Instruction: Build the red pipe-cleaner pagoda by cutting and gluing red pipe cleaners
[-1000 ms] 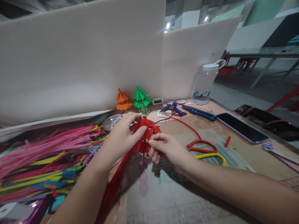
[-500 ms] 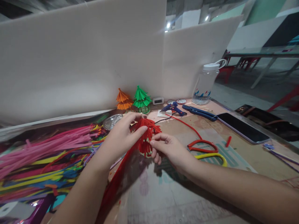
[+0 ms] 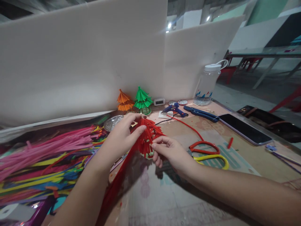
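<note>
A red tree made of pipe cleaners stands in front of me, with strips hanging in tiers. My left hand is closed on its top from the left, thumb and fingers around the tip. At the tree's lower right edge, my right hand pinches the end of one red strip; its other fingers are curled. A bundle of long red pipe cleaners lies beside my left forearm, partly hidden by it. Scissors with one red and one yellow handle lie right of my right hand, blades hidden.
Orange and green trees stand by the white panel. A blue glue gun, a blue cutter, a phone and a water bottle are at the right. Multicoloured pipe cleaners fill the left side.
The red tree has turned or tilted slightly in my hands. My left thumb has shifted a little up and left. My right hand stays pinched at the tree's edge.
</note>
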Action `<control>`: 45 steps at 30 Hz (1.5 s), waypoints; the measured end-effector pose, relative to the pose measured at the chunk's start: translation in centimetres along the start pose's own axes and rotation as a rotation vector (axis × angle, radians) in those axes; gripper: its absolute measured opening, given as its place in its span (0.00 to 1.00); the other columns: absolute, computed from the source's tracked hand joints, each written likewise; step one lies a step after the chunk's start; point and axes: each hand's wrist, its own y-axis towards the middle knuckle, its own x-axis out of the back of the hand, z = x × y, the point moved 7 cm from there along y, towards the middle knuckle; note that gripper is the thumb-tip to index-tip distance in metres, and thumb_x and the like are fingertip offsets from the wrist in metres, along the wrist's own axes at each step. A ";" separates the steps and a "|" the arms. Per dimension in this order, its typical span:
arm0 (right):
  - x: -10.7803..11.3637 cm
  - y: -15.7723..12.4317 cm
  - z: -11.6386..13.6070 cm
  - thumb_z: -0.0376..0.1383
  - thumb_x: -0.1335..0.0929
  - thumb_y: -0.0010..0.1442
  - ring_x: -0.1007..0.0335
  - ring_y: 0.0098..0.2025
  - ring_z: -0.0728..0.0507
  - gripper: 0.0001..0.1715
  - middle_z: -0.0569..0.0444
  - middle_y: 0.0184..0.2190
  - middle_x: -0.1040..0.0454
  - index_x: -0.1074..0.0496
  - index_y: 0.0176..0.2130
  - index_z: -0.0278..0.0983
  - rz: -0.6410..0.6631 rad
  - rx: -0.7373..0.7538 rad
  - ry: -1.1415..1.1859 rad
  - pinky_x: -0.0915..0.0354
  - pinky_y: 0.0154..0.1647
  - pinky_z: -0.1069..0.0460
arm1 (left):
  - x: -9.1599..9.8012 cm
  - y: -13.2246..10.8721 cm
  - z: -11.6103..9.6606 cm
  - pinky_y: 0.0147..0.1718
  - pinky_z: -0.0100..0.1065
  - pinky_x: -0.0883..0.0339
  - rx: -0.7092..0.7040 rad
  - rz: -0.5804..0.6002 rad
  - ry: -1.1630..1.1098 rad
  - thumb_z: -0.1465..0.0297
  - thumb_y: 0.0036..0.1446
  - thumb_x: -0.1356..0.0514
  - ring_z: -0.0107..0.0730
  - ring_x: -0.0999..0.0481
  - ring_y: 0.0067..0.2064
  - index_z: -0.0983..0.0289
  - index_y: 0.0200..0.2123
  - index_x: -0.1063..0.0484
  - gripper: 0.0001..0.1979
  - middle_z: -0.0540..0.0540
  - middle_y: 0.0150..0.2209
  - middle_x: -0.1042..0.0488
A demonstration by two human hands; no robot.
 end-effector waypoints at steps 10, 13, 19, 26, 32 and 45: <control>-0.3 -0.2 0.3 0.50 0.23 0.50 0.33 0.16 0.51 0.25 0.57 0.17 0.26 0.34 0.32 0.36 0.007 -0.022 0.020 0.38 0.17 0.58 | 0.0 -0.3 -0.3 0.55 0.42 0.31 -0.003 0.043 0.003 0.62 0.64 0.39 0.40 0.25 0.55 0.60 0.54 0.30 0.17 0.57 0.55 0.26; -0.3 -0.1 0.4 0.48 0.23 0.50 0.33 0.16 0.51 0.24 0.58 0.17 0.26 0.33 0.32 0.36 0.000 -0.026 0.051 0.37 0.17 0.58 | -0.1 -0.3 -0.6 0.55 0.43 0.31 -0.012 0.048 0.045 0.64 0.63 0.38 0.41 0.25 0.55 0.60 0.54 0.30 0.18 0.57 0.55 0.26; -0.5 -0.1 0.4 0.48 0.23 0.51 0.33 0.16 0.52 0.23 0.58 0.17 0.26 0.33 0.32 0.36 0.013 -0.036 0.061 0.37 0.17 0.58 | -0.4 -0.3 -0.7 0.54 0.44 0.32 -0.019 0.037 0.075 0.66 0.63 0.40 0.42 0.26 0.55 0.61 0.53 0.31 0.16 0.58 0.54 0.26; -0.5 0.4 0.6 0.51 0.23 0.50 0.33 0.16 0.51 0.26 0.58 0.18 0.26 0.33 0.33 0.36 0.048 -0.022 0.026 0.36 0.17 0.58 | -0.4 -0.3 -0.7 0.54 0.43 0.32 -0.035 0.034 0.065 0.65 0.65 0.42 0.41 0.26 0.54 0.60 0.53 0.31 0.14 0.57 0.52 0.27; -0.8 0.4 0.8 0.53 0.23 0.49 0.33 0.16 0.51 0.27 0.58 0.18 0.26 0.33 0.33 0.37 0.061 -0.011 0.006 0.36 0.18 0.57 | -0.3 -0.2 -0.8 0.53 0.42 0.31 -0.026 0.027 0.062 0.65 0.65 0.42 0.41 0.26 0.53 0.61 0.52 0.30 0.14 0.57 0.52 0.26; -0.7 0.4 0.8 0.52 0.23 0.49 0.33 0.16 0.51 0.27 0.58 0.17 0.26 0.34 0.32 0.37 0.046 -0.006 0.006 0.37 0.17 0.58 | -0.5 0.0 -1.0 0.50 0.43 0.31 -0.016 -0.049 0.125 0.68 0.63 0.44 0.41 0.25 0.49 0.62 0.48 0.31 0.11 0.57 0.47 0.24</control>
